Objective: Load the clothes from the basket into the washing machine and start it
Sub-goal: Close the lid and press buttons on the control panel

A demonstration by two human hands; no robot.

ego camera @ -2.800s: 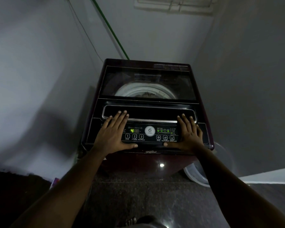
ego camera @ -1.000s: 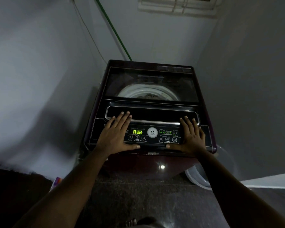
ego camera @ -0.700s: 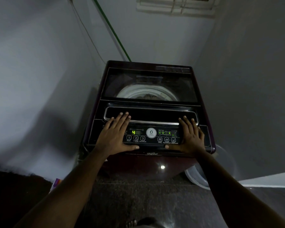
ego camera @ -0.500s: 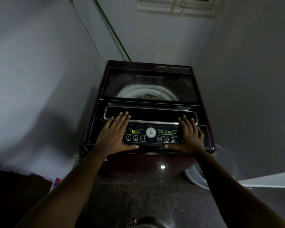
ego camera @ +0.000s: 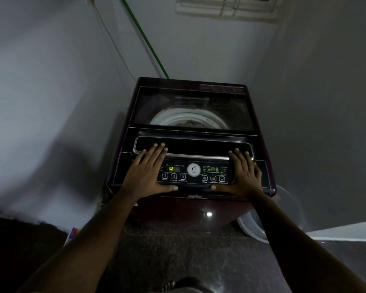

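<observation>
While left hand [ego camera: 145,176] and right hand [ego camera: 243,176] are being rested flat-fingered and empty at the control panel's [ego camera: 195,185] front edge, the Start/Pause button [ego camera: 182,176] is best being pressed squarely.

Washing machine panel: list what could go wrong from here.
The left hand lies flat beside the Power, Program and Start/Pause buttons, thumb just under them; a slip could pause or switch off the washing machine.
The right hand has its thumb under the ExpressWash button; a nudge might change the cycle.
The display shows only 4, so the start may not have registered.
</observation>
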